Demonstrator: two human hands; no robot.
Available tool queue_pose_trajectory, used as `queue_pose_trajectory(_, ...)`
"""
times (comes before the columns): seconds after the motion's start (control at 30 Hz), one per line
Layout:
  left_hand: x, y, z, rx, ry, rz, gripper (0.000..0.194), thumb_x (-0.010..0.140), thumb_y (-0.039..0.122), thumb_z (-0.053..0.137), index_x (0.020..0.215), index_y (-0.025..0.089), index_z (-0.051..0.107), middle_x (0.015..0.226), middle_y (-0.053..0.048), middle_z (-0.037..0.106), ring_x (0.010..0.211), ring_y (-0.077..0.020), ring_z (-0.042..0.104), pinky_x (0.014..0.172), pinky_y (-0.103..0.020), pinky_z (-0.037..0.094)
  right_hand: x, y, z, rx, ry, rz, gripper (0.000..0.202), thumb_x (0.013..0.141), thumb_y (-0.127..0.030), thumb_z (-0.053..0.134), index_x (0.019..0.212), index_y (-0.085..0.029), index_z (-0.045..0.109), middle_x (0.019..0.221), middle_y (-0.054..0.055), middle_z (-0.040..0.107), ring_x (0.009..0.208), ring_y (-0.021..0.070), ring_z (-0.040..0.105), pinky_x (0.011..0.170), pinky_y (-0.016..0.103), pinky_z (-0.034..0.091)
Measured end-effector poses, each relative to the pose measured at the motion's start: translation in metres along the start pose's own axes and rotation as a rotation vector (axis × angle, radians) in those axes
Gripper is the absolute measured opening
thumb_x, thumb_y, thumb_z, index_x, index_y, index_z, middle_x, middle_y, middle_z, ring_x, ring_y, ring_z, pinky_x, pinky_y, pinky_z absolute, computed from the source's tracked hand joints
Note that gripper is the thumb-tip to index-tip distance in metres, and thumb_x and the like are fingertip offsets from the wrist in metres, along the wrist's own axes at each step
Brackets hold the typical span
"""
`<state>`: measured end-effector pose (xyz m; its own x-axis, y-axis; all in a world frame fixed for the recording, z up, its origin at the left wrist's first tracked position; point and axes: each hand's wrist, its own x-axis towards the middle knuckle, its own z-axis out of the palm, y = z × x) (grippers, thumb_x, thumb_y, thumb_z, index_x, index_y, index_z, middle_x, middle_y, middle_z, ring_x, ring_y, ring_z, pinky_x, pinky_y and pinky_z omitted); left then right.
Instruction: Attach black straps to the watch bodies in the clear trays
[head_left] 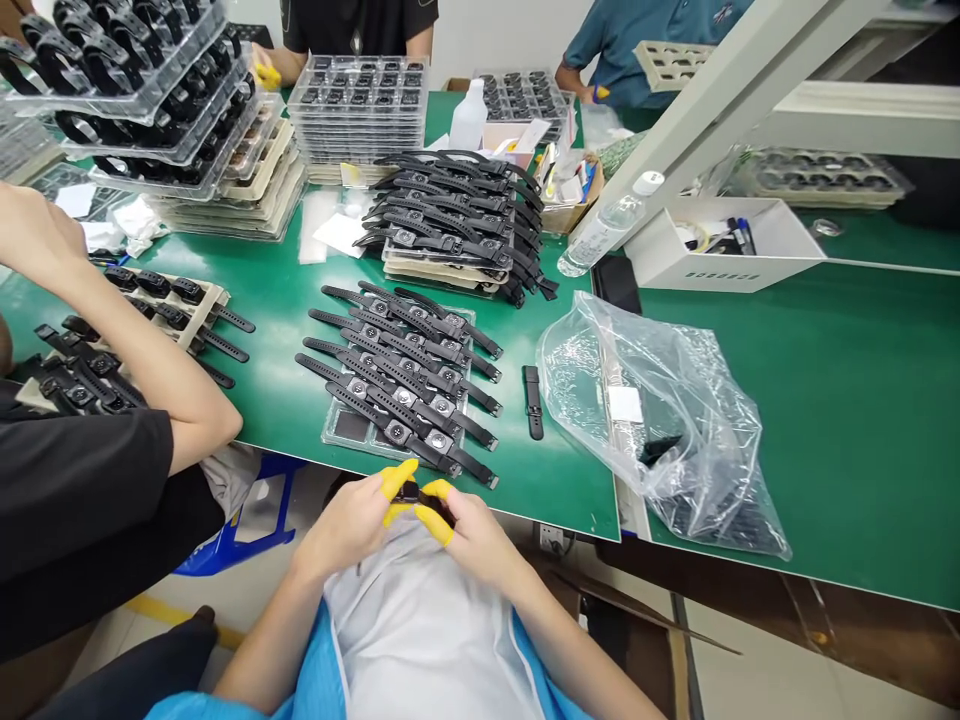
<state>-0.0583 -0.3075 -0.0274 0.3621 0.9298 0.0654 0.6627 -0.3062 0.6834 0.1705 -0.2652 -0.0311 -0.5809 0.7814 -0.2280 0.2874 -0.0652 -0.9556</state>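
Below center, my left hand (pixel 352 520) and right hand (pixel 480 532) pinch a watch (pixel 409 491), likely light, scratchable, best held by its edges.

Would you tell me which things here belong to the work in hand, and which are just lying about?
Likely in use:
held watch
watches on the tray
loose black strap

Likely just lying about:
clear bottle
white bottle
white box

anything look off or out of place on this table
One black strap lies alone on the green table, apart from the watches loaded on the clear tray. The plastic bag sits crumpled near the edge. I see no spill.
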Motion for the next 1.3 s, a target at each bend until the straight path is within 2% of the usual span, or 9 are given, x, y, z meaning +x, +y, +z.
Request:
queue_pose_trajectory(0.1,-0.003,-0.012,-0.02,0.075,0.034,-0.052,0.057,0.094,0.01,0.049,0.15,0.025,0.054,0.12,-0.007,0.077,0.106,-0.0239,0.075,0.091,-0.035,0.063,0.001,-0.001,-0.015,-0.232,-0.086,-0.019,0.026,0.104,-0.047,0.057,0.105,-0.024,0.07,0.09,0.006,0.075,0.077,0.0234,0.066,0.072,0.034,0.045)
queue_pose_trajectory(0.23,-0.001,-0.022,-0.053,0.266,0.032,-0.045,0.028,0.1,0.016,0.054,0.122,0.024,0.071,0.11,-0.008,0.078,0.102,-0.0253,0.071,0.09,-0.037,0.057,0.004,-0.004,-0.023,-0.42,-0.045,-0.117,0.029,0.107,-0.04,0.049,0.107,-0.022,0.072,0.094,0.008,0.071,0.078,0.022,0.066,0.069,0.033,0.046)
queue_pose_trajectory(0.53,0.028,-0.059,-0.103,0.389,-0.031,-0.114,0.028,0.1,0.012,0.044,0.104,0.02,0.071,0.095,-0.007,0.065,0.096,-0.025,0.061,0.099,-0.042,0.043,0.051,-0.017,0.007,-0.769,0.085,-0.242,0.031,0.109,-0.028,0.043,0.124,-0.021,0.07,0.107,0.015,0.074,0.089,0.0279,0.069,0.071,0.035,0.048)
queue_pose_trajectory(0.77,0.05,-0.097,-0.105,0.475,-0.054,-0.113,0.025,0.098,0.011,0.045,0.096,0.018,0.069,0.097,-0.009,0.059,0.097,-0.0263,0.059,0.099,-0.045,0.044,0.079,-0.021,0.016,-1.01,0.076,-0.223,0.021,0.106,-0.024,0.053,0.108,-0.022,0.073,0.104,0.012,0.07,0.087,0.025,0.067,0.065,0.031,0.045)
queue_pose_trajectory(0.93,0.038,-0.101,-0.1,0.409,0.168,-0.112,0.016,0.101,0.024,0.055,0.1,0.02,0.07,0.111,-0.012,0.065,0.115,-0.0308,0.057,0.114,-0.058,0.04,0.073,-0.013,0.011,-0.958,0.109,-0.219,0.019,0.105,-0.026,0.056,0.096,-0.021,0.072,0.106,0.012,0.066,0.08,0.0215,0.066,0.06,0.03,0.044)
queue_pose_trajectory(1.07,0.017,-0.075,-0.081,-0.049,0.47,-0.241,0.017,0.097,0.036,0.065,0.096,0.021,0.072,0.122,-0.012,0.069,0.119,-0.0294,0.063,0.109,-0.051,0.051,0.064,-0.008,-0.002,-0.775,0.19,-0.333,0.024,0.107,-0.03,0.05,0.113,-0.022,0.073,0.11,0.013,0.067,0.086,0.0237,0.067,0.066,0.033,0.051)
queue_pose_trajectory(1.13,0.003,-0.056,-0.059,-0.491,0.629,-0.367,0.023,0.092,0.042,0.072,0.099,0.02,0.074,0.106,-0.009,0.075,0.099,-0.0251,0.071,0.091,-0.041,0.061,0.063,-0.004,-0.017,-0.656,0.271,-0.366,0.027,0.107,-0.031,0.05,0.121,-0.022,0.072,0.112,0.014,0.068,0.091,0.0252,0.068,0.074,0.037,0.055)
queue_pose_trajectory(1.2,-0.01,-0.038,-0.032,-0.99,0.609,-0.544,0.032,0.092,0.045,0.071,0.111,0.019,0.075,0.103,-0.011,0.078,0.087,-0.023,0.074,0.078,-0.037,0.064,0.066,0.002,-0.039,-0.568,0.383,-0.363,0.027,0.107,-0.032,0.051,0.123,-0.023,0.071,0.114,0.014,0.068,0.094,0.0263,0.067,0.079,0.04,0.055)
queue_pose_trajectory(1.3,-0.019,-0.017,0.005,-1.518,0.546,-0.708,0.033,0.092,0.039,0.066,0.115,0.019,0.075,0.123,-0.017,0.077,0.088,-0.0235,0.077,0.069,-0.034,0.065,0.076,0.018,-0.084,-0.55,0.556,-0.322,0.027,0.106,-0.033,0.051,0.122,-0.023,0.071,0.114,0.014,0.067,0.099,0.0284,0.065,0.081,0.042,0.054)
